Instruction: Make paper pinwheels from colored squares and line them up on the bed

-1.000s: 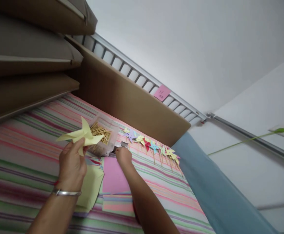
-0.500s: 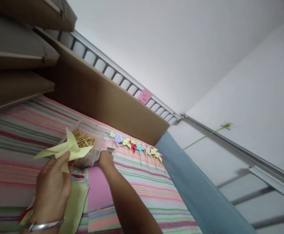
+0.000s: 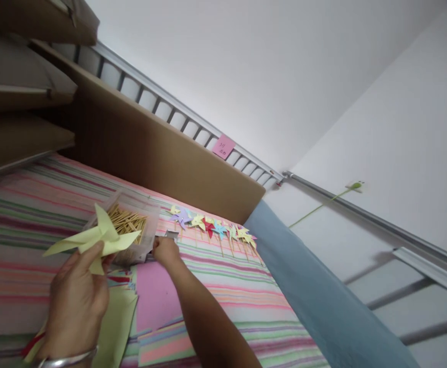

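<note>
A pale yellow paper pinwheel (image 3: pixel 106 236) is pinched between the thumb and fingers of my left hand (image 3: pixel 80 291), its points spread out. Behind it stands a clear plastic container (image 3: pixel 152 217) holding many thin wooden sticks (image 3: pixel 129 222). My right hand (image 3: pixel 165 250) is at the container's right side, close to a small grey box (image 3: pixel 172 234). Its fingers are curled and closed; their tips are mostly hidden, so I cannot make out what they hold. Below lie a pink-purple paper sheet (image 3: pixel 156 296) and yellow-green paper (image 3: pixel 118 322).
Several finished pinwheels on sticks (image 3: pixel 219 230) lie in a row at the back right of the striped cloth (image 3: pixel 246 301). A brown board (image 3: pixel 162 158) stands along the back edge, with a railing carrying a pink note (image 3: pixel 223 146). Brown packages (image 3: pixel 20 71) are stacked at left.
The view has shifted slightly, so most things sit a little further left. My left hand keeps its hold on the pinwheel; my right hand stays beside the container, its fingers showing slightly more.
</note>
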`<state>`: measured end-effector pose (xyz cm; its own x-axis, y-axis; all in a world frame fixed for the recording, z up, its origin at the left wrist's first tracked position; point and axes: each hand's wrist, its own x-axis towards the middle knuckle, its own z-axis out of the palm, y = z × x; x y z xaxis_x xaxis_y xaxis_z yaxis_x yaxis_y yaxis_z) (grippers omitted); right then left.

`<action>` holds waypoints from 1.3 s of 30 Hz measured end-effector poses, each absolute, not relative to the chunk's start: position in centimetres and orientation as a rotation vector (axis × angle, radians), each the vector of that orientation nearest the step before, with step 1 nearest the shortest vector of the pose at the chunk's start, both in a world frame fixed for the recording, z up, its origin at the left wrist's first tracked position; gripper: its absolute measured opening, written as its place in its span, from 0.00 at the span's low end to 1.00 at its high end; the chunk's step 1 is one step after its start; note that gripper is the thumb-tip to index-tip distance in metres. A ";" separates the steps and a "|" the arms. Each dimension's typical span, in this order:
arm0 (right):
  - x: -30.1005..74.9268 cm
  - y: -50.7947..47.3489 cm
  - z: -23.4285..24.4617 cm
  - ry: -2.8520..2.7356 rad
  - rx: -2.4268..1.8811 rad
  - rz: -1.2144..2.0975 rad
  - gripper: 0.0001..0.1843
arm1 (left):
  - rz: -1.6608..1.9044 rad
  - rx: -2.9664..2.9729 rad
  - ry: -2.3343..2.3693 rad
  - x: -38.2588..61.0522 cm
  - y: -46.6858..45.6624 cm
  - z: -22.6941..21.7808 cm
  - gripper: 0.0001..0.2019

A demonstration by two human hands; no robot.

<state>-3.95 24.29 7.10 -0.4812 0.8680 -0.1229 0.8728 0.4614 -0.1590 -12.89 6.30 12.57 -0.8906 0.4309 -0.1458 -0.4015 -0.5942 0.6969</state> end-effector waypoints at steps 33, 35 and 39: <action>8.4 14.9 6.9 2.897 1.498 -0.684 0.10 | 2.424 -0.137 0.786 -11.6 6.8 13.7 0.08; 8.4 14.6 6.6 2.932 1.531 -0.759 0.13 | 2.431 -0.123 0.801 -11.4 7.0 13.7 0.08; 8.1 13.6 6.0 2.991 1.481 -0.937 0.11 | 2.425 -0.100 0.855 -11.1 7.5 13.5 0.08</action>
<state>8.08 13.56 6.05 -0.5920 0.8044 0.0503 0.6320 0.5020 -0.5904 -11.06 7.45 13.50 -0.8400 0.4836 -0.2460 -0.5310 -0.6394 0.5560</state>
